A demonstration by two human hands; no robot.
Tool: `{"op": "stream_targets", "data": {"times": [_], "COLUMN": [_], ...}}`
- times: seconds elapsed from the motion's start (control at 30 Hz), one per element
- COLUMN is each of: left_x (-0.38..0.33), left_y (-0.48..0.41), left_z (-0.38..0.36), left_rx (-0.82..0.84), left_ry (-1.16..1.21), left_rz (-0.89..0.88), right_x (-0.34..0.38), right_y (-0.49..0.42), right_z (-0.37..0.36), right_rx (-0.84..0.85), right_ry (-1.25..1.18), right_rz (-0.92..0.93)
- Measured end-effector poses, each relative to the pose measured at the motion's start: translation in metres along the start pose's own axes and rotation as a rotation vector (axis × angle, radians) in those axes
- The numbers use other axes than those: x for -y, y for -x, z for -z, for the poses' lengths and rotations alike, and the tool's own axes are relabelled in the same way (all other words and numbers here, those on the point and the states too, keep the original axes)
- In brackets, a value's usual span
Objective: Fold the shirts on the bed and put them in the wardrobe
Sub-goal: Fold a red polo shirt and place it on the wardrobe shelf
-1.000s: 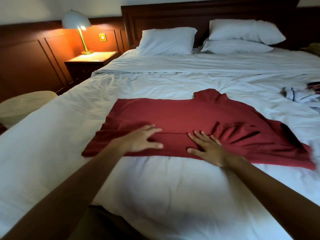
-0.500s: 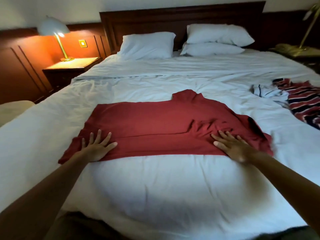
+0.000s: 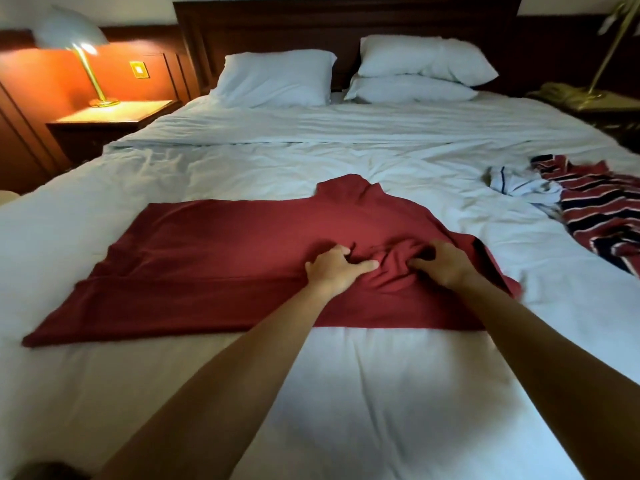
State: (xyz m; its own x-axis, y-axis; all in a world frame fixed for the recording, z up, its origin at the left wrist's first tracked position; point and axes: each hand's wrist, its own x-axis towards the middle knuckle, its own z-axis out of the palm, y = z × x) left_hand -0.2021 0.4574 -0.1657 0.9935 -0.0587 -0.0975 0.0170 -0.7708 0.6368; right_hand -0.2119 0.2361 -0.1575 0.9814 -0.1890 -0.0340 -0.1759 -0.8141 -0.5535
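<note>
The red shirt point(image 3: 214, 258) lies sideways across the near half of the bed point(image 3: 346, 393). Its left end is flat and smooth and tapers to a near corner. A long straight fold line runs across it towards the middle. The collar pokes up at the far edge, about midway. Right of centre the cloth bunches into soft ridges. There the left hand point(image 3: 334, 270) curls its fingers into the gathered fabric and grips it. Just beside it, the right hand point(image 3: 446, 268) grips the same bunch, knuckles up and fingertips buried in the folds. Further right, well apart from the red shirt, a crumpled white garment point(image 3: 519, 181) touches a striped shirt point(image 3: 602, 216) banded in dark red, navy and white, lying rumpled near the bed's right edge.

At far left a lit lamp point(image 3: 74, 39) with a pale domed shade and a thin brass stem stands on a dark wooden nightstand point(image 3: 110, 123). The wall panels behind it glow orange. The bed's white sheet is matte and finely creased. Three plump white pillows point(image 3: 277, 77) rest against a dark, polished wooden headboard point(image 3: 346, 26).
</note>
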Motion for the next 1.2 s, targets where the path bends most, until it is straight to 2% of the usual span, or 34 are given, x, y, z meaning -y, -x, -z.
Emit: {"op": "stream_targets", "data": {"times": [0.1,0.2,0.47,0.57,0.63,0.73,0.83,0.9,1.0,1.07,1.13,1.17,1.2], "left_x": [-0.004,0.006,0.018,0.020,0.020,0.020,0.021,0.018,0.012,0.011,0.014,0.015,0.017], "left_y": [-0.026,-0.037,-0.042,-0.045,-0.046,-0.046,-0.045,-0.040,-0.022,-0.008,0.006,0.012,0.015], "left_z": [0.000,-0.004,-0.003,0.002,0.006,0.012,0.019,0.028,0.048,0.064,0.074,0.076,0.075], "left_rx": [0.087,0.039,-0.124,-0.060,-0.007,0.017,0.023,0.054,0.231,0.442,0.600,0.585,0.497], "left_ry": [0.172,0.469,0.816,0.793,0.754,0.703,0.629,0.604,0.558,0.384,0.265,0.271,0.295], "left_rz": [0.013,-0.048,0.072,0.041,0.005,-0.043,-0.097,-0.155,-0.316,-0.398,-0.399,-0.371,-0.340], "right_x": [0.002,0.002,0.000,0.000,0.008,0.018,0.017,0.014,0.006,-0.006,-0.018,-0.023,-0.027], "right_y": [-0.016,-0.029,-0.042,-0.049,-0.050,-0.051,-0.049,-0.040,-0.013,0.008,0.027,0.034,0.038], "right_z": [-0.001,-0.004,-0.007,-0.005,-0.002,0.004,0.013,0.022,0.041,0.057,0.070,0.073,0.074], "right_rx": [-0.102,-0.152,-0.217,-0.054,0.078,0.089,0.029,0.061,0.199,0.347,0.501,0.521,0.481], "right_ry": [-0.312,-0.575,-0.801,-0.537,-0.401,-0.506,-0.643,-0.682,-0.756,-0.683,-0.607,-0.585,-0.570], "right_rz": [-0.014,-0.023,-0.113,-0.109,-0.040,0.040,0.029,0.044,0.168,0.232,0.210,0.175,0.130]}}
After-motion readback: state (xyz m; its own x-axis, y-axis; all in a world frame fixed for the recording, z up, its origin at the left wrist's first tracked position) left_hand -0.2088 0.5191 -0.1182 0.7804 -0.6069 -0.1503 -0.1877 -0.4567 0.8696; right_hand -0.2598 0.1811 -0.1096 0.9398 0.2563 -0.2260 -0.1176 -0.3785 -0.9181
